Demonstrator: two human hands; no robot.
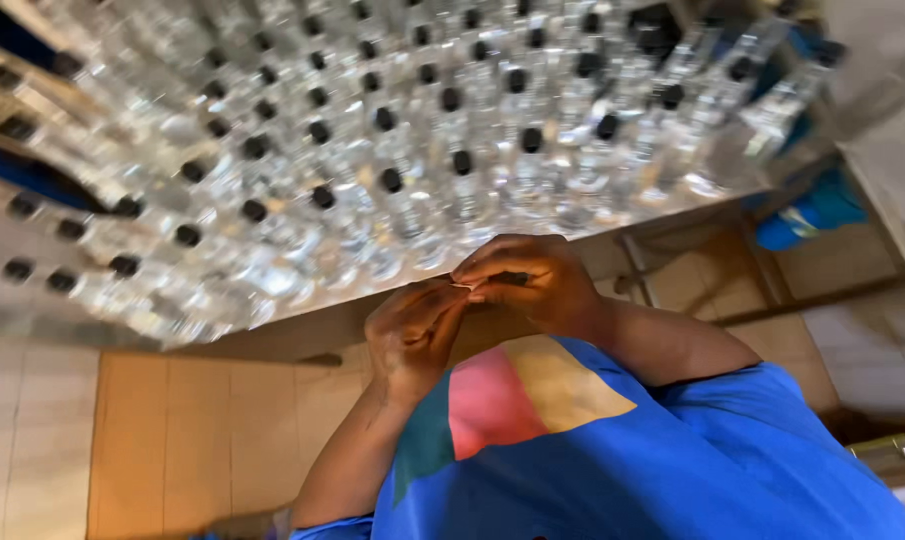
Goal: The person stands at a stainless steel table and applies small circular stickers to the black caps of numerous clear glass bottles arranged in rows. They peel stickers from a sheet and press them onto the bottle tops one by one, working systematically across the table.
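Table (613,232) across the upper field, packed edge to edge with clear bottles (413,215), upright and in close diagonal rows, probably so set to keep many standing in little room and within easy reach. Bottles by the dozen, far too many and too blurred for an exact count; about ten to a row where rows can be traced. One black cap (392,180) to each bottle where tops can be made out. Tiled floor (203,430) below and beside the table. Blue shirt (673,470) with one multicoloured patch in the lower field. One blue cloth or bag (823,210) under the far right end of the table, kind uncertain. Two hands, raised together just before the near table edge, apart from the bottles and touching none. Left hand (411,330) curled, fingertips closed against those of the right hand (533,282), likewise curled and nearly shut. One small pale piece (468,287) pinched where the fingertips meet, held close and high, presumably for fine work under the eye; too small to identify. Something dark under the right fingers, not clear enough to name.
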